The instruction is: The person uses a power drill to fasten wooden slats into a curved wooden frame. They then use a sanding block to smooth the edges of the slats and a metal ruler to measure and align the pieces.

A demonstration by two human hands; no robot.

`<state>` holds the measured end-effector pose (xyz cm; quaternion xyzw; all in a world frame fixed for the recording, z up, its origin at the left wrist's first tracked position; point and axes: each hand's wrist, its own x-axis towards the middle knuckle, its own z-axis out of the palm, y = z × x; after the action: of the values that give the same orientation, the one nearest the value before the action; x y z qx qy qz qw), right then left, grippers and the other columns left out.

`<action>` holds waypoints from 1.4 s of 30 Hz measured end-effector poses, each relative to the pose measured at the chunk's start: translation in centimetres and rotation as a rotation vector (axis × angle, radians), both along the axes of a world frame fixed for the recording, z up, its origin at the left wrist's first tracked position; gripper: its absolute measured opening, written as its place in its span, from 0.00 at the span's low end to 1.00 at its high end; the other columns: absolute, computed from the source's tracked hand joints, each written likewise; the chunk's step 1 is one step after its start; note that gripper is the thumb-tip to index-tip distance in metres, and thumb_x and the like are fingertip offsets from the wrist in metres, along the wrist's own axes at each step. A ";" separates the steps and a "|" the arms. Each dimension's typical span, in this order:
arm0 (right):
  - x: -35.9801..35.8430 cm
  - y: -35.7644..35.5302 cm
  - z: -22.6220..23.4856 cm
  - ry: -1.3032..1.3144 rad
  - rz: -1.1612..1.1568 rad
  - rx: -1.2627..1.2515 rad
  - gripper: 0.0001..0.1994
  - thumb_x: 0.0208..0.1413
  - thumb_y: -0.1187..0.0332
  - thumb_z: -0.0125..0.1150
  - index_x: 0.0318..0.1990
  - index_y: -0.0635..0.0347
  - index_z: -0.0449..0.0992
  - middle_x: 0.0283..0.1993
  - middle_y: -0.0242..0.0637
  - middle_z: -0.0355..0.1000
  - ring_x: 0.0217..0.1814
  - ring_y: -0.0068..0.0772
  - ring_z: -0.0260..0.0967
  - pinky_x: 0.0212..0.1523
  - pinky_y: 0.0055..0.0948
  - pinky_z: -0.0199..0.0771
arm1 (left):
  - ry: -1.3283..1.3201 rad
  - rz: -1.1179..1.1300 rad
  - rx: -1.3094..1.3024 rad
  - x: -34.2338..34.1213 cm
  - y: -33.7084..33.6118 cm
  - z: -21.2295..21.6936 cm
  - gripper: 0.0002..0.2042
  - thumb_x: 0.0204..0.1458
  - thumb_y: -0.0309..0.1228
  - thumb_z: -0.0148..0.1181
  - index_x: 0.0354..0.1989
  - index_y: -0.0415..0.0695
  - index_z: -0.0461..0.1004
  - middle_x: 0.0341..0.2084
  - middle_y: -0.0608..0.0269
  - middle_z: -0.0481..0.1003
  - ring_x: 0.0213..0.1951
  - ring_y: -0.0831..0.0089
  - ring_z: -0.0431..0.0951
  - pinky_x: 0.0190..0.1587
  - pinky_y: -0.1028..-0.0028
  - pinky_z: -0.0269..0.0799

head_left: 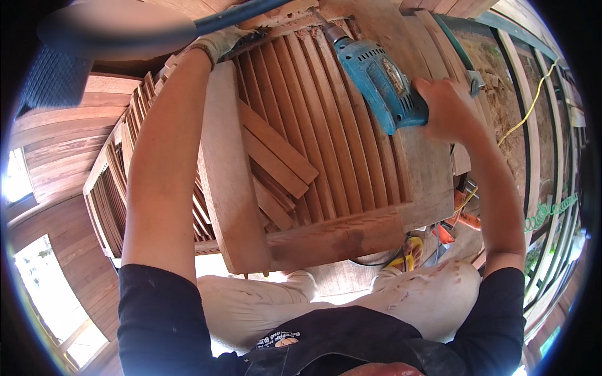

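A louvered wooden panel [313,125] with angled slats in a thick frame lies across in front of my legs. My right hand [442,106] is bare and closed round the rear handle of a blue power drill [382,81]. The drill's bit points away from me, at the panel's far rail [301,25]; whether the tip touches wood I cannot tell. My left hand [222,45], in a pale work glove, grips the panel's far left corner, its fingers partly hidden. Several loose wooden slats [279,150] lie on the louvers by the left stile [229,169].
More slatted panels [110,194] stand at the left. A dark blue tube [241,15] crosses the top, beside a blurred shape. An orange tool [444,234] and yellow sandals [411,250] are on the floor. A yellow cord [530,116] hangs at the right.
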<state>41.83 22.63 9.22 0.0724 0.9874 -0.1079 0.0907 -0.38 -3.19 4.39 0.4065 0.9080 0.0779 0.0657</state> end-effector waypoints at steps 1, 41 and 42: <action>-0.2 0.3 0.0 0.032 0.014 0.007 0.20 0.39 0.69 0.72 0.42 0.59 0.74 0.36 0.49 0.78 0.45 0.56 0.77 0.47 0.48 0.76 | -0.002 -0.004 0.003 0.0 0.2 -0.1 0.44 0.47 0.57 0.70 0.71 0.50 0.61 0.66 0.52 0.67 0.66 0.52 0.68 0.66 0.56 0.64; 0.1 -0.5 0.1 0.009 -0.052 -0.044 0.17 0.39 0.69 0.71 0.40 0.59 0.75 0.39 0.48 0.77 0.48 0.54 0.76 0.45 0.48 0.75 | -0.082 -0.063 0.050 -1.0 0.5 0.2 0.44 0.45 0.51 0.75 0.69 0.46 0.63 0.63 0.51 0.71 0.64 0.56 0.72 0.65 0.65 0.68; -0.3 -0.6 0.4 0.005 -0.044 -0.060 0.18 0.39 0.69 0.71 0.39 0.59 0.75 0.39 0.48 0.77 0.48 0.55 0.76 0.45 0.48 0.75 | -0.090 -0.069 0.055 -1.7 0.1 -0.4 0.45 0.44 0.51 0.76 0.70 0.46 0.63 0.63 0.51 0.71 0.64 0.56 0.72 0.65 0.65 0.68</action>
<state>41.50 21.99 9.59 0.0914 0.9821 -0.1395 0.0881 -2.10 -3.13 4.03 0.4354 0.8870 0.1188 0.0978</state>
